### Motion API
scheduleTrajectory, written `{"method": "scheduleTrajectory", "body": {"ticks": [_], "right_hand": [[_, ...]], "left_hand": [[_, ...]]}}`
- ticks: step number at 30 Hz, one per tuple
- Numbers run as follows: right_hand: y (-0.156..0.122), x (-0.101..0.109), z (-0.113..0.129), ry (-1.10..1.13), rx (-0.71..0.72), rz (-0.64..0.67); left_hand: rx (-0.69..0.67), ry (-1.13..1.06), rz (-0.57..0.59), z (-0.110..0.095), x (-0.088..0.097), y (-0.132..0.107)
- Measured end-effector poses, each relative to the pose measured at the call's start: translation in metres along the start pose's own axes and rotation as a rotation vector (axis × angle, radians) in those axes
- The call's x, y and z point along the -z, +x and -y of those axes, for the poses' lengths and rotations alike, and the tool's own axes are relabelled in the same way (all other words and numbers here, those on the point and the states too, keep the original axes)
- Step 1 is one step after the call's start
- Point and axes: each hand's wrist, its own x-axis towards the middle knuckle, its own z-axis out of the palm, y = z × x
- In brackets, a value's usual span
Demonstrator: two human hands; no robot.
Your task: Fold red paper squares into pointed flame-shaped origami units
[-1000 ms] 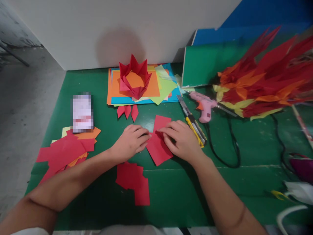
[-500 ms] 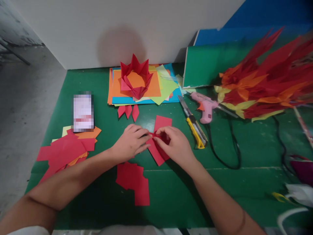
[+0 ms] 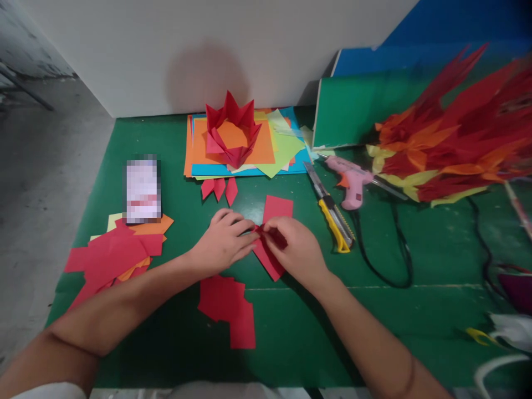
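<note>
Between my hands, in the middle of the green table, is a small folded piece of red paper point(image 3: 258, 229), mostly covered by fingers. My left hand point(image 3: 226, 239) is closed on its left end, fingertips pressed together. My right hand point(image 3: 293, 244) pinches the other end between thumb and fingers. Flat red paper strips point(image 3: 279, 208) lie beneath and beyond the right hand. Nearer my body rests a loose pile of red paper pieces point(image 3: 226, 307). Several small folded red diamonds point(image 3: 231, 192) lie just past the left hand.
A red folded paper ring point(image 3: 251, 138) stands on coloured sheets point(image 3: 197, 149) at the back. A yellow utility knife point(image 3: 330, 219) and pink glue gun point(image 3: 353, 183) lie right, near a paper flame bunch point(image 3: 449, 149). Left are a phone point(image 3: 142, 191) and paper scraps point(image 3: 112, 252).
My right fingers have curled slightly closer around the folded red paper, toward my left hand. The view has shifted a little; the other things rest where they were.
</note>
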Motion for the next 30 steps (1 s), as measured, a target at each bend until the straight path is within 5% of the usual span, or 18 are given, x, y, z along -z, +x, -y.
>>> {"method": "scheduleTrajectory", "body": {"ticks": [6, 30], "right_hand": [[0.001, 0.005, -0.013, -0.007, 0.241, 0.078], [0.0, 0.009, -0.021, -0.03, 0.306, 0.156]], "left_hand": [[0.027, -0.004, 0.023, -0.001, 0.001, -0.001], [0.06, -0.055, -0.026, -0.001, 0.002, 0.0]]}}
